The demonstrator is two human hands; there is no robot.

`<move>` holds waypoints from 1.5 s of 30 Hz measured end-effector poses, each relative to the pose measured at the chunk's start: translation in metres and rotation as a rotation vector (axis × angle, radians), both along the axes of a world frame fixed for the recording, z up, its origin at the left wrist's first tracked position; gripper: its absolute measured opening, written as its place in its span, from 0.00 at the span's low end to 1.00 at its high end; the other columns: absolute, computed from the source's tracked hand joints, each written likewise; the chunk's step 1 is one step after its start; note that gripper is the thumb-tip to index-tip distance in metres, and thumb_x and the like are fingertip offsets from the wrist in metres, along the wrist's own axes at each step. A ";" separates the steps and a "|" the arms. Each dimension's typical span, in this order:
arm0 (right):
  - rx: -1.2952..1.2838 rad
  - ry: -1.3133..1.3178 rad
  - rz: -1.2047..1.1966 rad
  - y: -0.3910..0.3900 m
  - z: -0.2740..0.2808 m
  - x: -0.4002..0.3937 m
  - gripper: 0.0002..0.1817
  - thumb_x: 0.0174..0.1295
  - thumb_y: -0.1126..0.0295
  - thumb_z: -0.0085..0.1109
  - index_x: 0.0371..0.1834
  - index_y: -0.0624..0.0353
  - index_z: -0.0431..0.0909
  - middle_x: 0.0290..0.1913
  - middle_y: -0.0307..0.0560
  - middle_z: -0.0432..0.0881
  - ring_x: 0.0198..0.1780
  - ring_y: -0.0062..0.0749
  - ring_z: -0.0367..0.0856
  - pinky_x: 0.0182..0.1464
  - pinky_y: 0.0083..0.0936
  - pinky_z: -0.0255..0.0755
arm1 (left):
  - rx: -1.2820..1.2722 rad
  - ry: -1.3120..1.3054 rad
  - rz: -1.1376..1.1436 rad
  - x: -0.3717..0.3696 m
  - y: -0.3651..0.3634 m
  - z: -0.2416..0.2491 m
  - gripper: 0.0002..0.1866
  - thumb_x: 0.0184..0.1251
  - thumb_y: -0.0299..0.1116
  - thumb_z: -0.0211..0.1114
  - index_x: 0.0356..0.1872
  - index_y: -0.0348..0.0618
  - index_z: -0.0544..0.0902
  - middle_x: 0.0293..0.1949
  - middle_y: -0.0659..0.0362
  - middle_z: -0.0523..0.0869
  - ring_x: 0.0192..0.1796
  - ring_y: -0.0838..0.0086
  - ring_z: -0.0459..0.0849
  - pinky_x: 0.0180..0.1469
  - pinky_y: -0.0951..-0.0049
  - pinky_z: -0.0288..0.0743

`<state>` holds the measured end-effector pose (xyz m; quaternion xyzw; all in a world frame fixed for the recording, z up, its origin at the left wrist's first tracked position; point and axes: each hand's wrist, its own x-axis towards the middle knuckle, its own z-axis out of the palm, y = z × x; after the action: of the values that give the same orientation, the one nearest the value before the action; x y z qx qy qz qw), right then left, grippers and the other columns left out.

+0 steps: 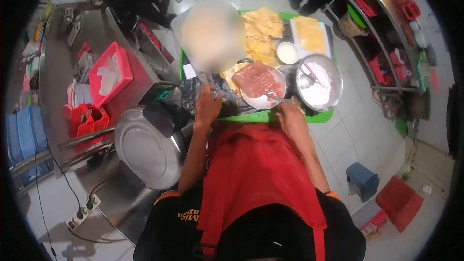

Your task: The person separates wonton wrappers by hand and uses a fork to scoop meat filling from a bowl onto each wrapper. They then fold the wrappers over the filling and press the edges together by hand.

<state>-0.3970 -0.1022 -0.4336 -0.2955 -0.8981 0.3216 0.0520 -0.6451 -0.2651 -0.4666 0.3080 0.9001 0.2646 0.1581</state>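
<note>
My right hand (292, 120) is closed around a slim metal utensil (280, 98). Its far end reaches into raw minced meat (257, 81), heaped on a white plate (263, 102); whether it is a spoon or a knife is hidden. My left hand (208, 107) lies left of the plate, thumb and forefinger apart, over black plastic sheeting (191, 92). Partly under the meat, pale yellow dough wrappers (228, 76) show. More wrappers (263, 23) are stacked behind, beside a small white bowl (287, 52). A steel bowl (339, 84) of white flour (316, 89) stands to the right.
A large round pale thing (212, 34), blurred, covers the table's back left. Close on my left is a big lidded steel pot (147, 147), with a red basket (112, 75) on the steel counter beyond. Shelves (372, 58) stand right. Two other people are at the back.
</note>
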 end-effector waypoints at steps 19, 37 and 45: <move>0.237 -0.485 0.069 0.036 -0.009 -0.017 0.10 0.64 0.65 0.58 0.43 0.58 0.81 0.44 0.55 0.82 0.39 0.53 0.85 0.40 0.45 0.78 | 0.410 -0.565 0.069 0.050 0.038 -0.127 0.20 0.57 0.30 0.68 0.50 0.36 0.75 0.35 0.47 0.87 0.30 0.57 0.89 0.34 0.61 0.82; 0.397 -0.117 0.198 0.034 0.006 -0.062 0.22 0.59 0.75 0.52 0.58 0.54 0.80 0.37 0.57 0.82 0.38 0.48 0.83 0.39 0.41 0.79 | 0.560 -0.922 0.277 0.058 0.043 -0.110 0.16 0.64 0.22 0.63 0.52 0.31 0.74 0.44 0.49 0.83 0.37 0.66 0.89 0.32 0.70 0.87; 0.366 -0.141 0.143 0.020 0.002 -0.020 0.19 0.57 0.74 0.53 0.51 0.55 0.84 0.32 0.53 0.81 0.36 0.46 0.84 0.34 0.40 0.78 | 0.564 -1.009 0.296 0.058 0.042 -0.098 0.16 0.67 0.25 0.65 0.52 0.31 0.73 0.46 0.51 0.80 0.40 0.66 0.87 0.35 0.71 0.87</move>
<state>-0.4174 -0.0821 -0.4318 -0.2384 -0.9616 0.1347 0.0188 -0.5869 -0.2233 -0.5643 0.0458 0.6423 0.6262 0.4396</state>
